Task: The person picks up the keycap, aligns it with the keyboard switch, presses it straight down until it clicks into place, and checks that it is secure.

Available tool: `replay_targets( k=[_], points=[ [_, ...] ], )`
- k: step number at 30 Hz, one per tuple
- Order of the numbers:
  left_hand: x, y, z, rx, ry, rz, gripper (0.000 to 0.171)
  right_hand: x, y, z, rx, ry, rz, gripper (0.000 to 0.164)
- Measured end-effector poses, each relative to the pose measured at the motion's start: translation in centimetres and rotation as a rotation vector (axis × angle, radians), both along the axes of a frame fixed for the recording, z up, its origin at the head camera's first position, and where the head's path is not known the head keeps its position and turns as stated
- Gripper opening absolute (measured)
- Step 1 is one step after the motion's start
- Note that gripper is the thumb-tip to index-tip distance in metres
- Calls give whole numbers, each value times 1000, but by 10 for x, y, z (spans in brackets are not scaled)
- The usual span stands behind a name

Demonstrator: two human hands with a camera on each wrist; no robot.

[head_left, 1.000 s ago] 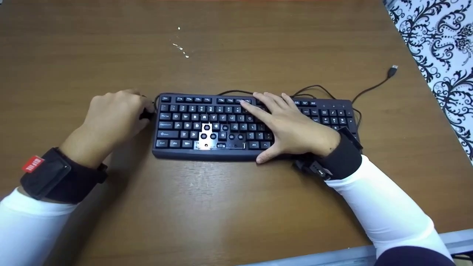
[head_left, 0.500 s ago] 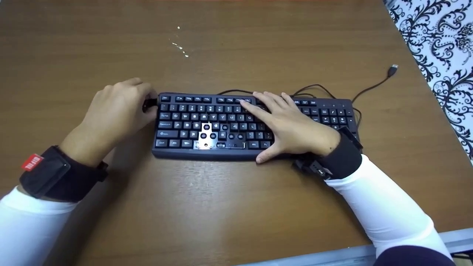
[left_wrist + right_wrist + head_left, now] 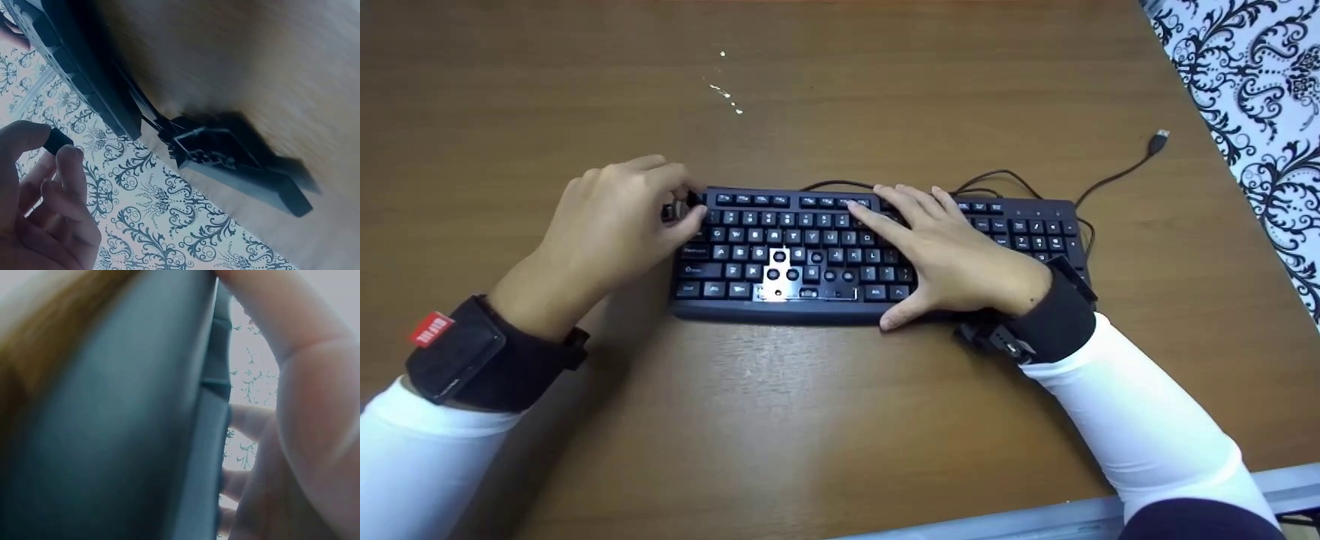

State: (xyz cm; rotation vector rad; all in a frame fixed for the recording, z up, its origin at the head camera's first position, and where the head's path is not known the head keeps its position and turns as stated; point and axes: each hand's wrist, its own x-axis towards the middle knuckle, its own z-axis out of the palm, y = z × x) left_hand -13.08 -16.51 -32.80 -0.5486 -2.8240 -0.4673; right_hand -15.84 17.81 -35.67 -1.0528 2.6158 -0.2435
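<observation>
kbd (image 3: 840, 240) blk | keycap (image 3: 58, 140) blk | tbl (image 3: 810, 420) brn woodgrain | bkgd (image 3: 1252, 120) wht w/ blk scrolls | sleeves (image 3: 1155, 409) wht | tag (image 3: 432, 329) red

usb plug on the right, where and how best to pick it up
Probably by its black housing, pinched across the long sides from above: it lies apart from the keyboard, and the narrow housing sits between the metal tip and the cable.

On tabletop (image 3: 780, 427): keyboard (image 3: 795, 236), laid lengthwise left to right. At keyboard's far left corner: left hand (image 3: 611, 217), with keycap (image 3: 58, 141) in fingertips (image 3: 37, 138). Across keyboard, right of centre: right hand (image 3: 956, 266), with exposed key sockets (image 3: 793, 275) to its left. Behind keyboard: cable (image 3: 840, 181). Beyond keyboard's right end, farther back: USB plug (image 3: 1156, 142), at free end of cable.
</observation>
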Motion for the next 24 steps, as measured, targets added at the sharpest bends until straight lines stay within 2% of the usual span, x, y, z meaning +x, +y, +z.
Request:
replay_targets(
  k=[6, 24],
  points=[
    [0, 3, -2, 23, 14, -42, 17, 0, 0, 0, 0, 0, 2, 131],
    [1, 4, -5, -37, -92, -9, 18, 0, -1, 0, -4, -1, 5, 131]
  ],
)
